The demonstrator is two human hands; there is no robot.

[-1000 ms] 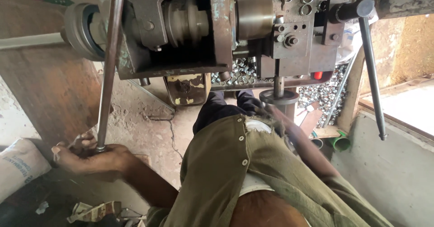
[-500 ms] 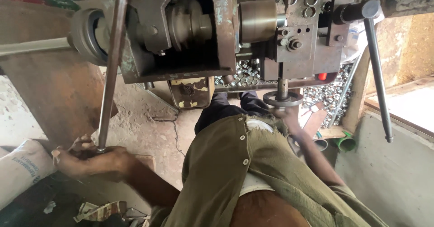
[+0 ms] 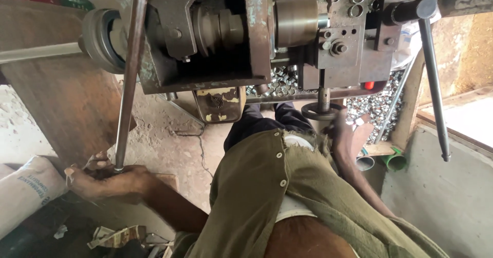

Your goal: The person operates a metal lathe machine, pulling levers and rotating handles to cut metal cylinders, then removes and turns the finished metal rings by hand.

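**Bar stock held at the lathe, handwheel in reach**

The left hand (image 3: 105, 182), at eight o'clock, closes its grip around the bottom end of the long steel bar (image 3: 128, 78), which runs up into the machine (image 3: 205, 42). The right hand (image 3: 343, 129) rests at the small handwheel (image 3: 321, 111); its grip cannot be told. Finished metal rings (image 3: 377, 106) already lie heaped at two o'clock.
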